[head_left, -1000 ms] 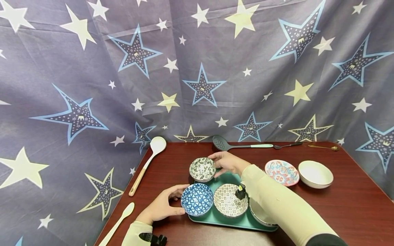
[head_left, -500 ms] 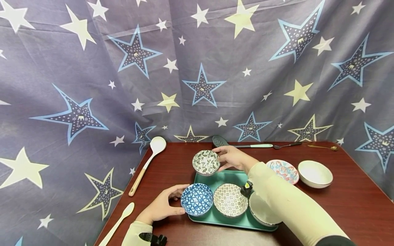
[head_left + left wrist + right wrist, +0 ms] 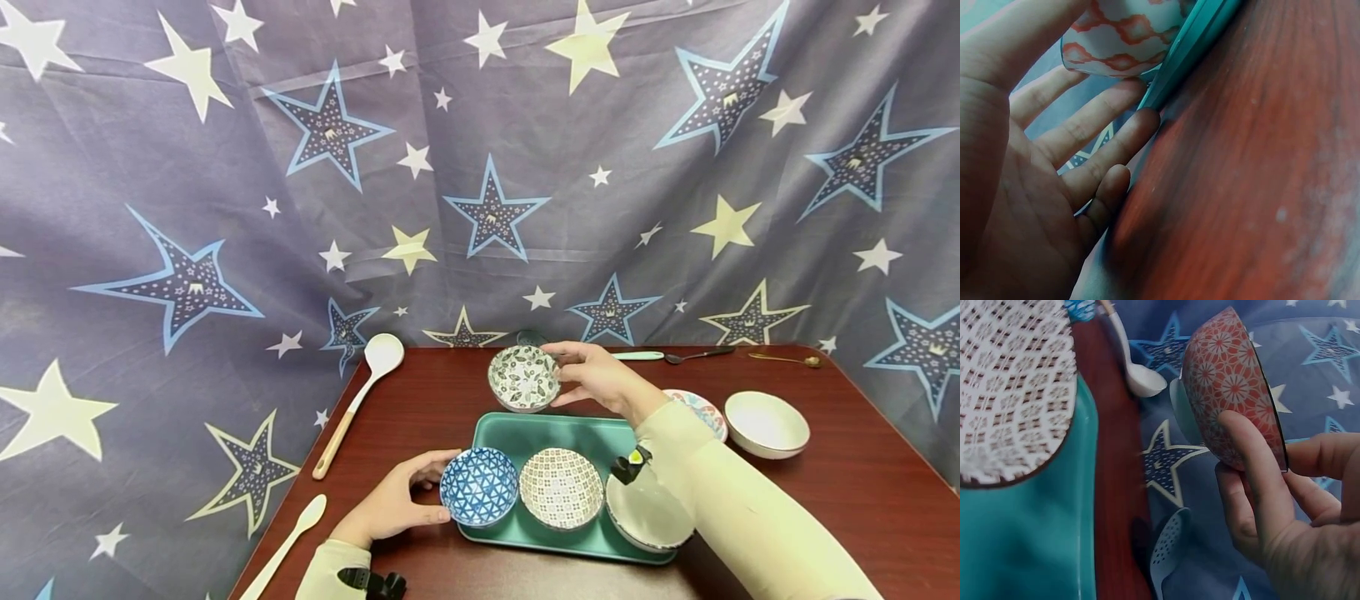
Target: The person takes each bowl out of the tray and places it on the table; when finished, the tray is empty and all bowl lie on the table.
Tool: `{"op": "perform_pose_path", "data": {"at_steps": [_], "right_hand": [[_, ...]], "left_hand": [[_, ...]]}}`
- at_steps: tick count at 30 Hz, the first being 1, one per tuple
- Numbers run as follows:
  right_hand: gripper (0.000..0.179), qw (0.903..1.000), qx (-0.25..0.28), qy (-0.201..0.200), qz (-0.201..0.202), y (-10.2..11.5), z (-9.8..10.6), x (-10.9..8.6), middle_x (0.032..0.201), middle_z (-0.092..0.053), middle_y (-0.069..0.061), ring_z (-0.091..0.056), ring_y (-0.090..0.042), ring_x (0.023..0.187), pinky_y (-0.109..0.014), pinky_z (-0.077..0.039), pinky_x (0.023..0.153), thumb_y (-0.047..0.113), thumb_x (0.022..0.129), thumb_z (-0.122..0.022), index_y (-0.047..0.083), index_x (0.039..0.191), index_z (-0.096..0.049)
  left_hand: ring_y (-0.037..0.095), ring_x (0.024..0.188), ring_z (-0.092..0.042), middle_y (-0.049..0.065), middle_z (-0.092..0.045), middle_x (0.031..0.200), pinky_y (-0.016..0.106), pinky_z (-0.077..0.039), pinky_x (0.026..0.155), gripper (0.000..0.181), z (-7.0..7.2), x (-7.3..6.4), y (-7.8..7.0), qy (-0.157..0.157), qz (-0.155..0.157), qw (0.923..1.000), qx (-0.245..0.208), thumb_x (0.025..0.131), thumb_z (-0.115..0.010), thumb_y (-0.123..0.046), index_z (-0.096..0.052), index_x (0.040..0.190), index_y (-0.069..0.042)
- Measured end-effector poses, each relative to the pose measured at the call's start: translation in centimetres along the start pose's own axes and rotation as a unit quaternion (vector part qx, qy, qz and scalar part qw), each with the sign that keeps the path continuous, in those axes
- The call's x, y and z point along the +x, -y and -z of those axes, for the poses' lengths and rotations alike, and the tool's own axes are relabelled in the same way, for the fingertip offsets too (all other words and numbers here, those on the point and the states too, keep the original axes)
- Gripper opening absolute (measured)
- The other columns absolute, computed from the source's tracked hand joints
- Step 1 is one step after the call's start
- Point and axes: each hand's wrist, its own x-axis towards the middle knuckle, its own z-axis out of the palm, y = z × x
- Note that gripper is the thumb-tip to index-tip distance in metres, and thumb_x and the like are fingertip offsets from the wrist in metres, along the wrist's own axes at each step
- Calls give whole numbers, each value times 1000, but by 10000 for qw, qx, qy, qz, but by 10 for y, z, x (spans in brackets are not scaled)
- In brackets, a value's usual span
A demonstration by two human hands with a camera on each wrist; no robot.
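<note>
My right hand [image 3: 600,379] pinches a small bowl by its rim, thumb on one side and fingers against the outside. This leaf-patterned bowl [image 3: 523,377] is white and green inside; its red, flower-printed outside [image 3: 1225,387] shows in the right wrist view. It is held raised beyond the teal tray [image 3: 577,427], tilted in the right wrist view. My left hand [image 3: 401,500] lies round the left side of a blue triangle-patterned bowl [image 3: 480,487], thumb and forefinger at its rim. In the left wrist view its fingers [image 3: 1085,125] are spread, beside the bowl's orange-and-white outside [image 3: 1125,37].
A brown-patterned bowl [image 3: 561,489] and a plain pale bowl [image 3: 648,512] stand on the tray. Beyond the right arm are a red-and-blue dish [image 3: 701,408] and a white bowl [image 3: 767,425]. A white ladle [image 3: 384,354] and a cream spoon [image 3: 307,515] lie left; other utensils lie along the back edge.
My right hand has lifted the leaf-patterned bowl off the tray's back left area and carried it up, away and to the right. My left hand and the blue bowl have stayed put.
</note>
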Motion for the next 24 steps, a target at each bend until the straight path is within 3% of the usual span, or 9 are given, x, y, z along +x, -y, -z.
{"op": "perform_pose_path", "data": {"at_steps": [12, 19, 24], "right_hand": [[55, 9987, 264, -160, 412, 8, 9, -34, 142, -47, -27, -65, -32, 108, -55, -59, 85, -4, 102, -55, 4, 156, -47], [58, 9969, 128, -537, 563, 5, 17, -59, 143, -40, -24, -56, -25, 107, -51, -60, 84, -1, 103, -55, 6, 159, -43], [60, 9935, 142, -864, 725, 4, 22, -77, 142, -39, -26, -59, -23, 107, -51, -60, 83, -2, 103, -55, 4, 160, -41]], "left_hand": [[22, 112, -65, 0, -69, 128, 37, -53, 91, 76, 0, -1, 2, 34, -69, 10000, -10, 88, -86, -20, -51, 156, -21], [22, 112, -65, 0, -69, 127, 36, -53, 91, 77, -1, -1, 2, 47, -162, 9999, -10, 88, -86, -20, -50, 156, -20], [23, 112, -65, 3, -69, 128, 37, -53, 91, 77, -1, -1, 2, 44, -215, 9997, -52, 87, -86, -18, -50, 156, -19]]}}
